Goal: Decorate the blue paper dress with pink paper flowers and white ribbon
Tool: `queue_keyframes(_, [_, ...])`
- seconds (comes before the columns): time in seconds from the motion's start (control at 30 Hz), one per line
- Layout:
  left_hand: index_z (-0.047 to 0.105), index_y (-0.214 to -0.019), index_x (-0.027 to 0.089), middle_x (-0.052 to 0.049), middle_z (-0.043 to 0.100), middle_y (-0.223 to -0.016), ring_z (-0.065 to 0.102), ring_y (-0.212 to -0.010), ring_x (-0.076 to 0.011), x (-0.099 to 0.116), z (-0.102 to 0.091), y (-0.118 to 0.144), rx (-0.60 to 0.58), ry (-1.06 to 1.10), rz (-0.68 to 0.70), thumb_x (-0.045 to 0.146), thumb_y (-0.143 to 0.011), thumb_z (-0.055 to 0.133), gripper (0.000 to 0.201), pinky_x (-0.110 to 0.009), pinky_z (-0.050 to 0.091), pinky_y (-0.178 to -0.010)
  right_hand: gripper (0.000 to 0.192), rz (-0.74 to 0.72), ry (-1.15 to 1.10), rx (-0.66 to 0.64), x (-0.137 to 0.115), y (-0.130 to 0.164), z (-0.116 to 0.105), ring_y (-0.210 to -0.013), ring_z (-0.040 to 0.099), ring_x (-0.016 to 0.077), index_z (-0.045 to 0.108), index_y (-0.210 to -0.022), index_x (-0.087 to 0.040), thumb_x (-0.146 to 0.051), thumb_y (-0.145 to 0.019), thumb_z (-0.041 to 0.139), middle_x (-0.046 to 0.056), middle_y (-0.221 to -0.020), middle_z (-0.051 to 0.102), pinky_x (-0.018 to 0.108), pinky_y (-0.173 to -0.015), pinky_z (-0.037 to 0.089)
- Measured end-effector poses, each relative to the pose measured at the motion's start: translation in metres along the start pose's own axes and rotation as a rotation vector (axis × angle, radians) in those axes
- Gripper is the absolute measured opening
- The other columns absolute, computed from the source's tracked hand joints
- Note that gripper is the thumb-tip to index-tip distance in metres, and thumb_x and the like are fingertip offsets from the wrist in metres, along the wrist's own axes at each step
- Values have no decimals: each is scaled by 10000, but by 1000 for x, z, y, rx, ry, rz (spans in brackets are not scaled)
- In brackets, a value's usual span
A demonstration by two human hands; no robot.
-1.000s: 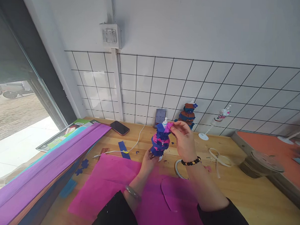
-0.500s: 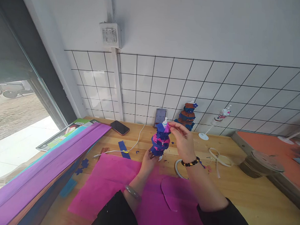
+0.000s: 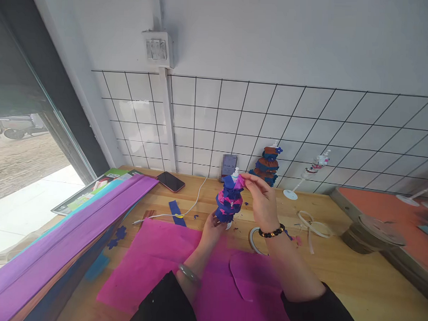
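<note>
A miniature dress form (image 3: 229,201) covered in ruffled blue and pink crepe paper stands upright at the middle of the table, its white knob showing on top. My left hand (image 3: 213,227) is closed around its lower end, near the white base. At the upper right of the bodice, my right hand (image 3: 261,195) pinches a small piece of pink crepe paper (image 3: 240,182) against the form. Large pink crepe sheets (image 3: 168,243) lie beneath my forearms. Beside my right wrist is a white roll of tape (image 3: 253,240), partly hidden.
A brown-and-blue ruffled dress form (image 3: 266,165) and a slim white one (image 3: 316,165) stand along the tiled wall. A phone (image 3: 171,182), a white cable (image 3: 198,197) and folded purple crepe paper (image 3: 100,231) are left. A lidded cup (image 3: 370,236) sits right.
The pink piece at the top of the dress form looks wider and more ruffled under my right fingertips. Both hands stay almost in place.
</note>
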State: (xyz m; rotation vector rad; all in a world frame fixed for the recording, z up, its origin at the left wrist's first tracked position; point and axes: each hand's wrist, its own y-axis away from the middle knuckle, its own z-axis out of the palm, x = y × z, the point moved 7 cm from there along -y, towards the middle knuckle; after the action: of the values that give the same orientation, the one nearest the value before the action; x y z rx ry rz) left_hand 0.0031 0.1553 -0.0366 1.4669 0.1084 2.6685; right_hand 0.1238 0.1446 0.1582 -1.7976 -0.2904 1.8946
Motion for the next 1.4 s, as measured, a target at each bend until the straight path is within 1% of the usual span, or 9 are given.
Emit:
queue_keyframes(0.37, [570,-998,160,-92,669,-916,619,-854,-223,-3,-3,-3,15,16,12,92,-508,689,509,-335,451,-780,298,143,-158,75,24,-4,-12,-991,578,206,668,-1007,-250,-348,-731,615,39,-1075,654,400,-859,454])
queue_keyframes(0.63, [498,-1070,171,-74,661,-920,634,-815,-189,-4,-2,0,16,67,-27,91,-505,695,604,-308,454,-766,308,224,-132,114,25,13,-31,-956,603,210,660,-999,-227,-356,-721,625,65,-1029,668,390,-842,440])
queue_keyframes(0.83, [439,-1117,187,-55,648,-901,643,-786,-174,3,-1,9,41,110,-78,123,-525,739,667,-322,471,-791,224,180,-58,228,17,45,-72,-809,603,172,676,-876,-219,-360,-705,647,47,-897,665,362,-782,465])
queue_keyframes(1.0, [345,-1212,226,-39,626,-878,659,-763,-190,8,3,17,49,138,-112,81,-555,709,765,-344,486,-805,279,218,162,235,13,82,-115,-557,501,128,655,-913,-210,-414,-725,622,-13,-597,546,270,-530,436])
queue_keyframes(1.07, [293,-1255,248,-38,610,-906,662,-753,-191,10,3,18,49,139,-104,69,-555,694,827,-350,494,-791,335,256,193,257,12,102,-130,-539,478,120,634,-964,-214,-430,-709,632,-14,-614,538,247,-492,417])
queue_keyframes(1.17, [227,-1300,274,-41,571,-957,653,-650,-159,15,-1,18,74,84,-57,123,-587,673,855,-331,513,-681,383,380,288,240,17,135,-147,-492,453,122,643,-958,-209,-475,-683,629,-24,-545,505,223,-422,376])
queue_keyframes(1.23, [220,-1307,267,-29,548,-927,595,-524,-98,25,-8,19,147,3,42,211,-642,650,793,-261,481,-534,354,421,370,262,19,156,-158,-570,520,147,672,-845,-202,-495,-648,642,16,-653,594,235,-478,430])
queue_keyframes(1.3, [268,-1281,243,4,523,-838,488,-436,-40,40,-15,23,241,-62,185,296,-693,622,689,-191,384,-419,324,419,438,278,19,173,-166,-631,559,180,669,-717,-203,-513,-624,643,36,-683,628,256,-538,465])
queue_keyframes(1.4, [390,-1147,211,52,465,-709,377,-421,-15,59,-18,31,323,-60,337,357,-717,613,506,-150,284,-380,318,398,542,333,18,193,-173,-628,573,201,636,-613,-217,-535,-621,621,36,-639,632,277,-559,473])
